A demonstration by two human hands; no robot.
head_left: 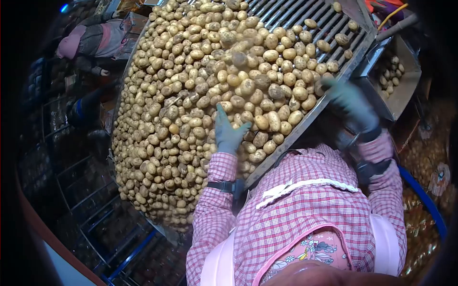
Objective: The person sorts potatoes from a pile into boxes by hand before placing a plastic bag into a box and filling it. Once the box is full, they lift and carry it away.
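A large heap of potatoes [186, 90], some with dark soil on them, covers the sorting table in front of me. My left hand [230, 131], in a grey-green glove, rests on the potatoes with thumb and fingers spread and nothing gripped. Over at the table's right-hand metal edge [305, 125], my right hand [352, 102] wears a similar glove and is smeared by motion. Its fingers are too blurred to show whether it holds anything. Loose potatoes lie close to it, just inside the edge.
Metal bars [298, 13] show at the table's far end, with a few potatoes on them. Beyond the right edge hangs a metal chute [409, 90] containing potatoes. Another person [98, 40] in a pink head covering is at the far left. A blue hose [422, 198] curves at the right.
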